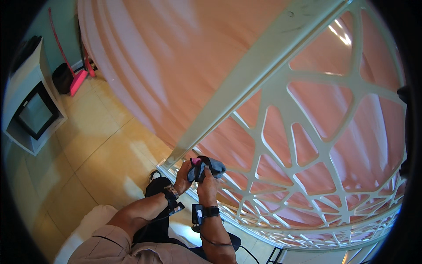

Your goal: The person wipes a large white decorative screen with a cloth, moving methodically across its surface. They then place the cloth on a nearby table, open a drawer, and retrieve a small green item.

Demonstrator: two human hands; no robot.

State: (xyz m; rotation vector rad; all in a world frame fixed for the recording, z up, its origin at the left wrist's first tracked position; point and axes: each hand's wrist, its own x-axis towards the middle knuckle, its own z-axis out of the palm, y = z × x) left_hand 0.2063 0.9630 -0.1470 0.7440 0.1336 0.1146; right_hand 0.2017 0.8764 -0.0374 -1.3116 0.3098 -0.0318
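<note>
Both hands are on a bundled blue-grey cloth [216, 167] with dark edging and a small pink patch. My left hand [182, 178] grips its left end, and my right hand [208, 187] holds it from below with the thumb on top. Folds hide most of my fingertips. Just beyond the cloth is the lower end of a pale flat rail [227, 89]. To its right spreads a white openwork lattice panel [273, 138], close to my right hand. Pink fabric [155, 56] shows behind the panel and to the left of the rail.
A white cabinet [49, 85] with a dark-framed door stands at the left. Beside it are a pink broom [78, 82] and a dark bin [62, 78]. Tiled floor [95, 142] runs below. White fabric [89, 227] lies behind my left arm. A cable [214, 243] trails from my right wrist.
</note>
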